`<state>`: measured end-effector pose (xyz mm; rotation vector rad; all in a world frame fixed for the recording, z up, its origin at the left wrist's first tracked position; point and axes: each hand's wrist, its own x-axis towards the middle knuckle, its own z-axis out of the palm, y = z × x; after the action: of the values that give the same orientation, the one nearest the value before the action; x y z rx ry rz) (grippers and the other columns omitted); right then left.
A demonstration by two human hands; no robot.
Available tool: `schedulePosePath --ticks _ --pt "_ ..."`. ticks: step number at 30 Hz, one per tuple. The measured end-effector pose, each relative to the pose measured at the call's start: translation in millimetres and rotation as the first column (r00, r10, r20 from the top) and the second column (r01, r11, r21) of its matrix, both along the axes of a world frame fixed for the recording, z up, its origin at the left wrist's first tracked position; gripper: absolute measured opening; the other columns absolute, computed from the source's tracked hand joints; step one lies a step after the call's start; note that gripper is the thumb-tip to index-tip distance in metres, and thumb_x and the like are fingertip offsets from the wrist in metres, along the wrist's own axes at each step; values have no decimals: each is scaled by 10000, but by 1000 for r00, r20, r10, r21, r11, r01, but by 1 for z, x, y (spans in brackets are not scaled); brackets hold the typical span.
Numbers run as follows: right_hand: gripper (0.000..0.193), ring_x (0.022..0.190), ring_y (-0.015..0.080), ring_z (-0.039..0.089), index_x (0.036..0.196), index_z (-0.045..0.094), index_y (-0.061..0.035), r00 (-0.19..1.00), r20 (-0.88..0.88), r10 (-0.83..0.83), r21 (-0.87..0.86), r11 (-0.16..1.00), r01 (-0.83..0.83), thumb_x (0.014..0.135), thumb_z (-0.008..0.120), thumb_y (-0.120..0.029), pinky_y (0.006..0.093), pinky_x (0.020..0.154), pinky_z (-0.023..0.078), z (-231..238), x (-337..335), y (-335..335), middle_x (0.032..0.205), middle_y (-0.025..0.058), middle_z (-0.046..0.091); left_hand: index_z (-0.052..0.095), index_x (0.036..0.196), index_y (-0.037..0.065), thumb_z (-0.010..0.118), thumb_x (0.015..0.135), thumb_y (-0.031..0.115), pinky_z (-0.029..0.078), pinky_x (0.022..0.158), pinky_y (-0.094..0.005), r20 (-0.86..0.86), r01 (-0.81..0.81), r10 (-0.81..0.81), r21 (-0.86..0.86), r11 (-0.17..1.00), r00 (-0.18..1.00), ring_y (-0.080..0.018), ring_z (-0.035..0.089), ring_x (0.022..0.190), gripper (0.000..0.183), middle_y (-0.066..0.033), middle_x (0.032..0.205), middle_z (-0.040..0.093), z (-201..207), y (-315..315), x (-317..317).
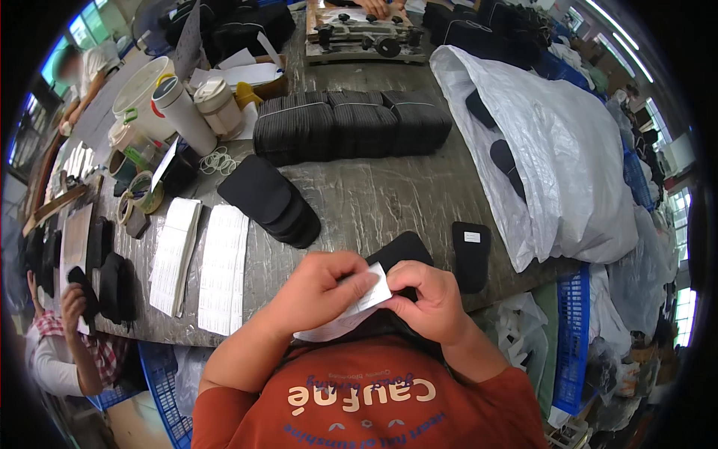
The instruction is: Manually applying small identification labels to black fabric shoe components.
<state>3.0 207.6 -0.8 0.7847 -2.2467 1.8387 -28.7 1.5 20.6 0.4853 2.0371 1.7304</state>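
Left hand (329, 290) and right hand (432, 298): grips pinched on one white paper label sheet (381, 282), apparently for tautness; black flat tapered pad (404, 248) beneath.

The head-worn fisheye looks down at the nearby hands (329, 287).

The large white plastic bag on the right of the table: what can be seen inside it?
Parts of two black rounded pads show in the open mouth of the bag. Anything deeper is covered by its wall and cannot be seen.
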Motion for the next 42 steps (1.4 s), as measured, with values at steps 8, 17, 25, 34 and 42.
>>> schedulePosePath --ticks 8,17,25,34,42 --pt "243 813 207 619 911 605 -29 997 3 80 149 986 -79 733 726 86 302 713 500 0 10 7 920 88 604 630 774 -1 684 888 123 407 494 -313 -220 -232 181 -230 945 958 -123 510 519 176 -49 615 568 -16 -1 6" --pt "71 724 71 570 957 614 25 843 450 -296 82 953 291 886 618 21 227 667 475 -8 -15 24 808 27 627 606 801 -3 730 773 83 525 806 -407 -648 48 -261 -326 944 716 -353 625 993 153 -163 1059 652 -20 4 25" --pt "49 681 74 603 887 671 40 814 447 -370 221 928 300 861 661 0 235 614 489 -11 -14 12 764 53 664 592 846 -50 714 780 82 510 949 -426 -679 54 -318 -380 923 662 -369 586 1143 192 -189 1194 626 -24 5 28" --pt "59 676 154 661 848 691 7 835 342 -431 291 893 342 830 688 -49 288 624 508 -23 -15 12 757 102 687 593 852 -49 690 797 95 500 943 -425 -659 67 -332 -393 917 675 -365 577 1133 182 -197 1255 600 -26 7 28" --pt "337 563 154 600 1101 568 -30 791 407 -456 271 888 372 795 709 -18 294 551 467 -15 -16 13 695 87 655 636 870 -21 657 841 146 430 970 -423 -634 86 -444 -512 855 634 -329 546 1149 170 -181 1348 567 -25 12 26"
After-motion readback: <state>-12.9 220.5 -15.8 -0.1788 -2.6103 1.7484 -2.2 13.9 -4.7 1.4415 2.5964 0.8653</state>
